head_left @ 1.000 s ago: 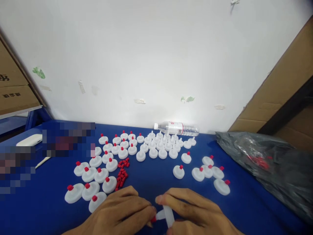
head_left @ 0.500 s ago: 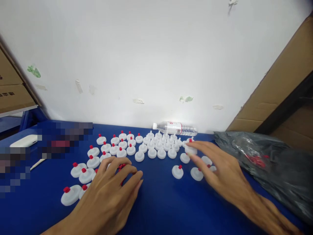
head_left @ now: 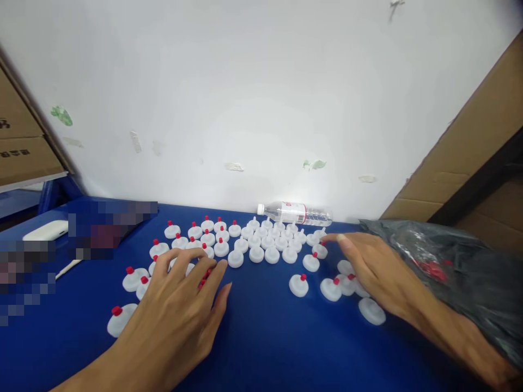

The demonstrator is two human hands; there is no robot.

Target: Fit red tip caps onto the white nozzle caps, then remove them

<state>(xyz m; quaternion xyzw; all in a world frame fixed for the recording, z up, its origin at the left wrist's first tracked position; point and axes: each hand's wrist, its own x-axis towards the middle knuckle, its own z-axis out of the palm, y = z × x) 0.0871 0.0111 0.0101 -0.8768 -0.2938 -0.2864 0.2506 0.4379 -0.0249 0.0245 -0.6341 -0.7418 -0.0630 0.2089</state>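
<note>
LEFT hand [head_left: 180, 305]: flat, fingers spread over red plugs [head_left: 203, 277], gripping nothing | RIGHT hand [head_left: 373, 269]: empty, fingertips beside capped disc [head_left: 320, 250] | STEP: pick-up, judged | NEXT: pinch one plug, one uncapped white disc [head_left: 256, 254] beyond plugs

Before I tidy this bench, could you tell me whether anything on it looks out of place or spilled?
One thing stands out: a clear water bottle lies on its side against the wall, behind the white caps. Small loose red plugs sit in a heap under the left hand. Nothing looks damaged.
</note>
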